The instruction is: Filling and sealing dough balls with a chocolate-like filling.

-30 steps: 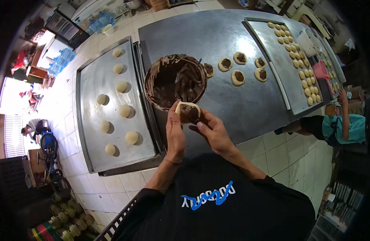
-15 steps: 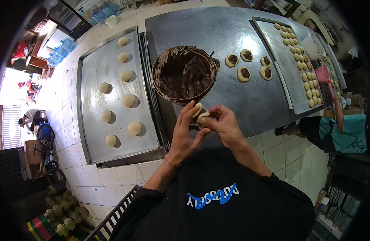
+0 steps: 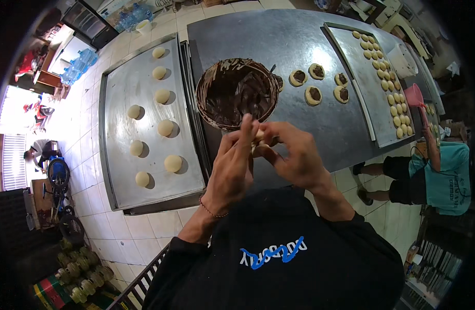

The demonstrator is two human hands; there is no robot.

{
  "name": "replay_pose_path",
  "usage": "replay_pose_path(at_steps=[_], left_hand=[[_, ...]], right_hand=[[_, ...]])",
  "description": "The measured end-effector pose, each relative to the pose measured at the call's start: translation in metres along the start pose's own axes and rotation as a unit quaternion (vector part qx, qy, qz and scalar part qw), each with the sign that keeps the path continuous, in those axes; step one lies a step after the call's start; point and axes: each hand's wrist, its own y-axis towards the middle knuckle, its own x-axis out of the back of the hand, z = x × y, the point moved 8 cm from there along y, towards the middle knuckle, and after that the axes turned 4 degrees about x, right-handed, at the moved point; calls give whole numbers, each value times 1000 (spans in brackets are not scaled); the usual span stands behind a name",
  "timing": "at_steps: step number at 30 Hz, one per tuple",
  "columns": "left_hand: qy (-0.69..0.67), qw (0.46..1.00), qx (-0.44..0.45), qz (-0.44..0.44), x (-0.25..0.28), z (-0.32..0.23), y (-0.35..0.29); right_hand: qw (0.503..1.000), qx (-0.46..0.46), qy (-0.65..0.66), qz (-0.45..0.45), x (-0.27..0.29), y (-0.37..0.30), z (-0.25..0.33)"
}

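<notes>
One pale dough piece (image 3: pixel 259 136), mostly hidden and perhaps folded, shows at the near side of a bucket of dark filling (image 3: pixel 210 78); from afar, I see the left hand (image 3: pixel 231 168), one finger extended, and the right hand (image 3: pixel 300 157), curled inward, pinching it.

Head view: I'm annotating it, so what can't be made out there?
Head view: full shape of the dough piece between the left hand and right hand, mostly hidden by their fingers.
Head view: part of one filled dough round, hidden by the bucket.
Head view: what the stooping person far left handles, too small.
</notes>
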Motion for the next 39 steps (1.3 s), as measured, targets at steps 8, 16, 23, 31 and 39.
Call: replay_pose_path(at_steps=[8, 16, 23, 31, 39], left_hand=[[-378, 901, 71, -201, 21, 39, -19], [-388, 891, 28, -236, 35, 30, -9], [-521, 807, 208, -186, 24, 85, -46], [-515, 798, 243, -198, 49, 103, -51], [-544, 770, 311, -119, 74, 153, -60]], right_hand=[[994, -18, 111, 16, -13, 3, 12], [992, -40, 120, 5, -35, 16, 16], [984, -69, 147, 68, -64, 21, 16], [969, -139, 189, 73, -108, 38, 10], [946, -213, 219, 105, -170, 61, 5]])
